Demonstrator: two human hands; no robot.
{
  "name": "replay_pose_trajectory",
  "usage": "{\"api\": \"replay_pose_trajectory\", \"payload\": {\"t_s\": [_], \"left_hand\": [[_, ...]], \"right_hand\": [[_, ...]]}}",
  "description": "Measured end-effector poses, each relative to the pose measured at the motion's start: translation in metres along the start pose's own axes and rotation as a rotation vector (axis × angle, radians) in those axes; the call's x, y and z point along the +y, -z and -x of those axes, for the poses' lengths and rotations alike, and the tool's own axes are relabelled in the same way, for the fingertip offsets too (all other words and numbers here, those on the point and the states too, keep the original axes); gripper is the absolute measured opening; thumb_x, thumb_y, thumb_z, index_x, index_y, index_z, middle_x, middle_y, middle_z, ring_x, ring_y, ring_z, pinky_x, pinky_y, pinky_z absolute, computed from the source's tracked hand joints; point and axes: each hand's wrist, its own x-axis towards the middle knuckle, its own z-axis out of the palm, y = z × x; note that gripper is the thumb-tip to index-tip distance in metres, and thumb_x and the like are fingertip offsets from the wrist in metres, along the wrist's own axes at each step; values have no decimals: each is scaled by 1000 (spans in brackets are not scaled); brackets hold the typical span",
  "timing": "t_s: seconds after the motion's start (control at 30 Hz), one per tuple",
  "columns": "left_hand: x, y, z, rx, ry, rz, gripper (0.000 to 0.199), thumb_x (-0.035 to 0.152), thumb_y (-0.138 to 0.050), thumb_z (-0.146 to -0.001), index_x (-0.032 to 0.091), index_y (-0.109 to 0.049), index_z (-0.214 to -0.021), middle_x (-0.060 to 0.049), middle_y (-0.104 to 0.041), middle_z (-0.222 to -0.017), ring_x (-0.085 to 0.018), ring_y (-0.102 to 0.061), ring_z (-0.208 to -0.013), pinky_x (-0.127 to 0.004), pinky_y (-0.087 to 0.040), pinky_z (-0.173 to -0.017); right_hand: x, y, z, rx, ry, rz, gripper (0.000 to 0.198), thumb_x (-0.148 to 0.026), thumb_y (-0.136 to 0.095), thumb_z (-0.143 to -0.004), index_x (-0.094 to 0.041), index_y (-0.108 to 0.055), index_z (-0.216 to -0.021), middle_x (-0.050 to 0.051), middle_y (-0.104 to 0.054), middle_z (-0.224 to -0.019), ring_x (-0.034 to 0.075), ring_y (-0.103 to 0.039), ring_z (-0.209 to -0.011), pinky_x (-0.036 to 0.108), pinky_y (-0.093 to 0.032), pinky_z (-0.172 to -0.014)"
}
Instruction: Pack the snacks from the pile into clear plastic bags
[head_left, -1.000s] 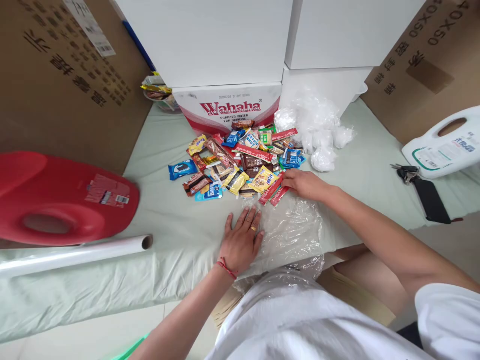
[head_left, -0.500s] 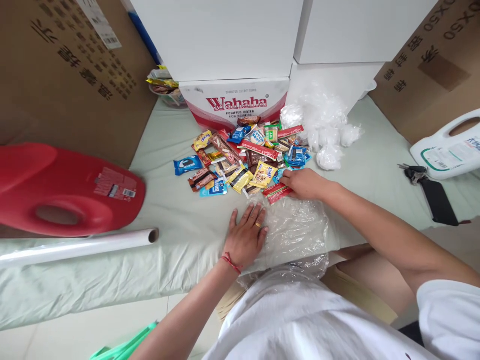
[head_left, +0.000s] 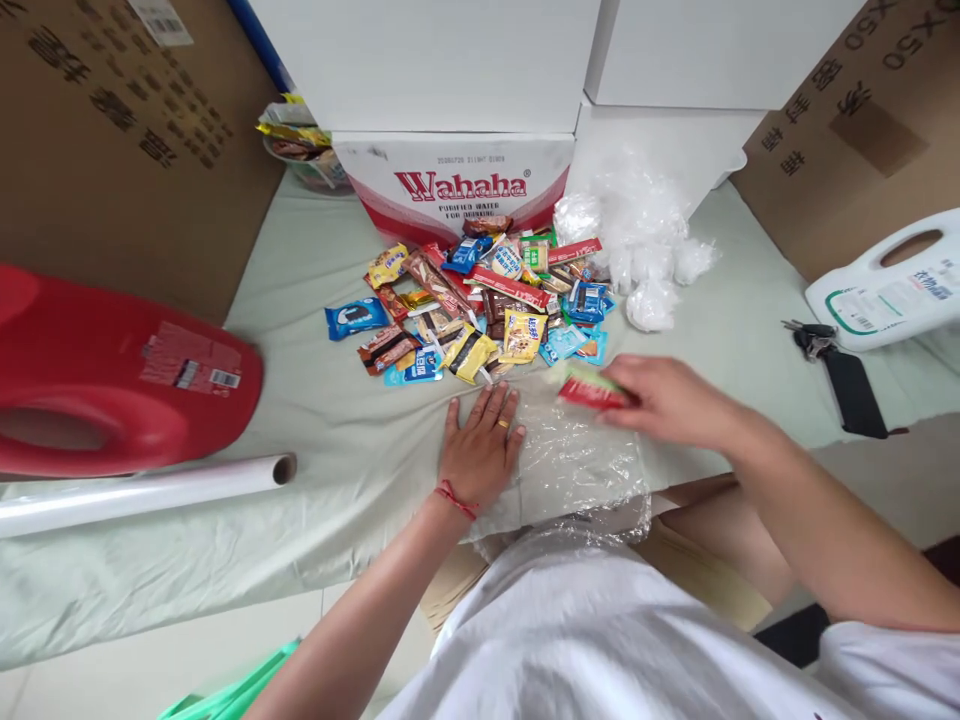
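My right hand (head_left: 667, 398) grips a red and green snack packet (head_left: 591, 388), blurred by motion, above a sheet of clear plastic film (head_left: 577, 455). My left hand (head_left: 480, 445) lies flat with its fingers stretched out, at the film's left edge. Just beyond both hands spreads a heap of wrapped snacks. In it are a yellow packet (head_left: 523, 336), a black and yellow packet (head_left: 469, 353), a light blue packet (head_left: 564, 343) and several red, brown and blue ones.
A Wahaha carton (head_left: 457, 180) stands behind the heap, with crumpled clear plastic bundles (head_left: 649, 270) to its right. At left are a red jug (head_left: 135, 375) and a roll of film (head_left: 150, 492). A white bottle (head_left: 885, 290), keys (head_left: 811, 340) and a black phone-like object (head_left: 855, 392) lie at right.
My right hand has drawn back from the heap toward me and to the right, taking the red and green packet with it. My left hand stays flat beside the film.
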Motion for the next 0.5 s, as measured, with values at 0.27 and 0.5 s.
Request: {"api": "replay_pose_trajectory", "payload": {"t_s": [0.27,0.5], "left_hand": [[-21,7,-4,-57,-2,139,54,34,-21,-109,25,-41,-158,-8,-42,-164,-24,-35,-155,-57,-14,-128],[-31,10,-6,-83,-44,138,53,38,-22,-110,28,-49,-153,-5,-44,-163,-23,-37,-153,-54,-18,-129]], "right_hand": [[-55,-77,-10,-160,4,124,34,-36,-64,-96,-18,-63,-125,13,-68,-120,28,-70,-95,33,-48,-66],[-48,-84,-7,-106,30,48,48,-37,-61,-99,-21,-54,-143,14,-60,-140,27,-69,-104,33,-53,-76]]}}
